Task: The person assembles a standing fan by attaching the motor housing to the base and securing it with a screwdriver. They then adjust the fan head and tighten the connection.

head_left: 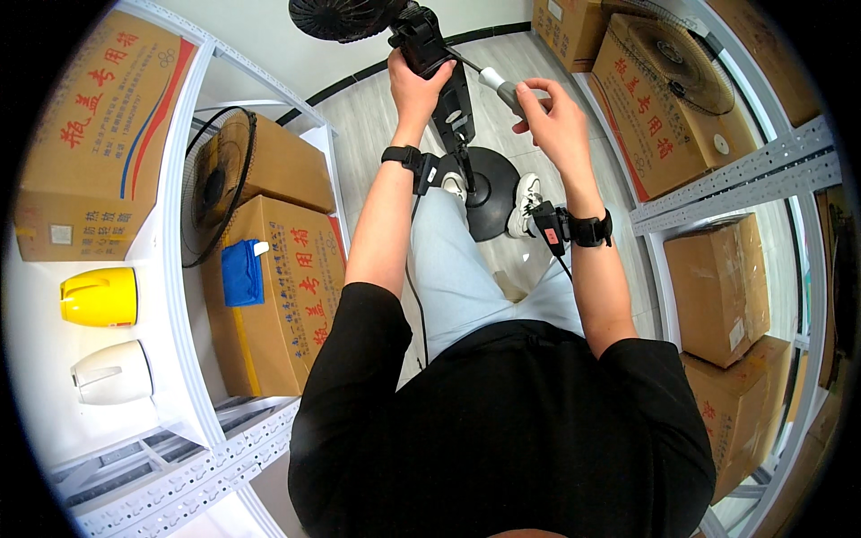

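A black pedestal fan (420, 38) stands in front of me, its round base (493, 193) on the floor between my shoes. Its head, with a slotted round housing, reaches past the upper edge of the picture. My left hand (417, 94) is closed around the fan's body just under the head. In my right hand (556, 121) is a screwdriver (492, 79) with a grey and white handle, gripped between thumb and fingers. Its shaft points up and left to the fan's body beside my left hand. Whether the tip sits in a screw is too small to tell.
Metal shelves hold cardboard boxes (296, 260) on the left and more boxes (717, 278) on the right. Round wire fan guards lean at left (215, 188) and lie at right (677, 54). A blue cloth pouch (242, 273), a yellow jug (100, 298) and a white jug (115, 372) are at left.
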A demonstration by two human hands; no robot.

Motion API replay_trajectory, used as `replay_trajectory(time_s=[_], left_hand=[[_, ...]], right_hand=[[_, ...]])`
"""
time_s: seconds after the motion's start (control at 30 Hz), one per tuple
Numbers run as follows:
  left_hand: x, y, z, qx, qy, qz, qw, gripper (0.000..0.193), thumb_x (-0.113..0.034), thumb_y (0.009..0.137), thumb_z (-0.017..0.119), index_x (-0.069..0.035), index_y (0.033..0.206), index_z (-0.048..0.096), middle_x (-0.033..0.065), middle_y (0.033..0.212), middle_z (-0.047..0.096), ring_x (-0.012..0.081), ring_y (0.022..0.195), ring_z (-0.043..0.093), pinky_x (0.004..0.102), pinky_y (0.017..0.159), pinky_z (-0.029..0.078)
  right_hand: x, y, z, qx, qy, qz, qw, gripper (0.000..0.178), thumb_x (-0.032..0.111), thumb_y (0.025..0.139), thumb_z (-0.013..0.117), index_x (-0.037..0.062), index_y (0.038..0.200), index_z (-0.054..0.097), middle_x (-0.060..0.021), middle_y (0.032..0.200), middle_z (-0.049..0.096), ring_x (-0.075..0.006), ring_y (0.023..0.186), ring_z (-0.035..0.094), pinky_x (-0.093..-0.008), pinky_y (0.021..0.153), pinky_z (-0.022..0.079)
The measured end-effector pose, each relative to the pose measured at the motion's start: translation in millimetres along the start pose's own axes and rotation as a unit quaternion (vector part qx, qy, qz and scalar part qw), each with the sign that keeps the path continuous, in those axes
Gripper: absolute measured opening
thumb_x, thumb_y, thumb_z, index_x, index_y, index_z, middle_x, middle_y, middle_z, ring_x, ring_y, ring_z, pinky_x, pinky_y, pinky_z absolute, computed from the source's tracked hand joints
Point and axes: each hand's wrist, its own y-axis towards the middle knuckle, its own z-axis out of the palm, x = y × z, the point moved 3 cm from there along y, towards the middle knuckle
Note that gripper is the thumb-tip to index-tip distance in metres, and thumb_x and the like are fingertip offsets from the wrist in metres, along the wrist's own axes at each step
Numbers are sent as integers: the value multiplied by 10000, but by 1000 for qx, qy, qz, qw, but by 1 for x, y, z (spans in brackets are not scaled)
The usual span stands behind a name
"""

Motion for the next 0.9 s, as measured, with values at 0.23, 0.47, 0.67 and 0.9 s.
replay_trajectory(time_s=[0.23,0.47,0.67,0.9], left_hand=[[4,1,0,-1,2,5,1000,751,-351,628,849,22,1151,462,151,1057,574,265,956,589,358,855,466],[2,-1,-1,1,6,-2,1000,767,-352,628,848,22,1165,450,152,1062,567,265,953,586,362,851,463],[3,0,0,5,-4,-1,1000,775,-347,627,849,25,1172,443,152,1062,559,267,958,578,366,856,458],[0,0,-1,-1,-7,2,1000,767,-346,624,851,26,1164,454,153,1062,559,264,961,576,366,859,457]], right_hand=[[4,-10,4,-105,-196,-276,935,399,334,826,694,67,1111,609,-175,947,666,-240,787,672,-333,653,504],[5,-6,4,-24,-27,-41,999,365,300,829,684,59,1094,619,-141,873,646,-245,771,657,-334,664,501],[2,-7,6,-91,-197,-311,925,381,314,846,672,40,1105,613,-132,827,660,-177,645,677,-325,556,493],[-11,8,3,64,141,-5,988,378,314,847,690,54,1113,625,-78,881,653,-96,688,658,-203,503,436]])
